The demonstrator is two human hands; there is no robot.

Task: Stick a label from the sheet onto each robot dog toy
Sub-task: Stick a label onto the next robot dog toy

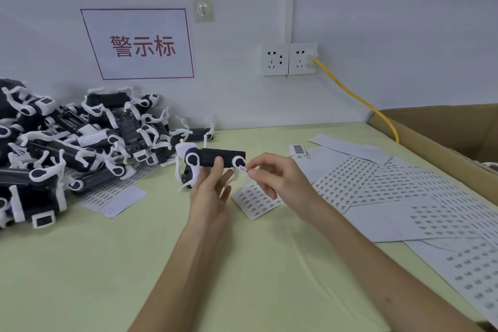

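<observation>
Our left hand (213,191) is raised above the table (134,264), thumb and fingers gripping a black-and-white robot dog toy (213,160) held level. Our right hand (277,178) reaches in from the right, thumb and forefinger pinching a small label (243,169) against the toy's right end. Below lies a label sheet (256,202).

Two bare forearms come into view from the bottom edge. No sleeve, no watch and no bracelet covers them as far as the frame shows. The left hand (213,194) is slim, with long fingers and no glove or ring. The right hand (280,183) is also ungloved and without rings. Its fingernails (252,173) are short and plain. The right forearm has one small dark mark.
</observation>
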